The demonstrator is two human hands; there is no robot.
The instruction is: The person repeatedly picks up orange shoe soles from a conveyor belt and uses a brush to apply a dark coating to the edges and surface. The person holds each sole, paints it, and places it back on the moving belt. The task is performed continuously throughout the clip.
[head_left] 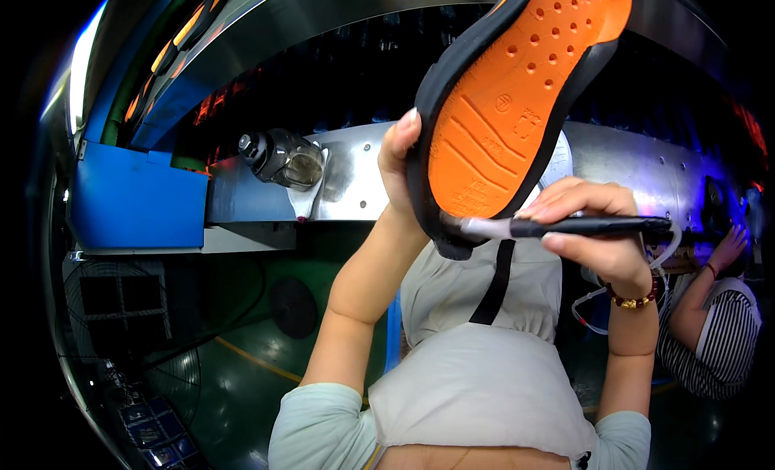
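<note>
We find the left hand grasping the black-rimmed orange sole by its edge, raised over the metal bench. The right hand grips a black-handled brush, tip at the sole's lower end.

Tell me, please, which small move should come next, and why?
Probably the right hand should ease the slim, black-handled tool with whitish front along the black rim of the orange-centred shoe sole: the tool's tip appears to meet that rim at the lower end, while the left hand holds the sole's left edge.
</note>
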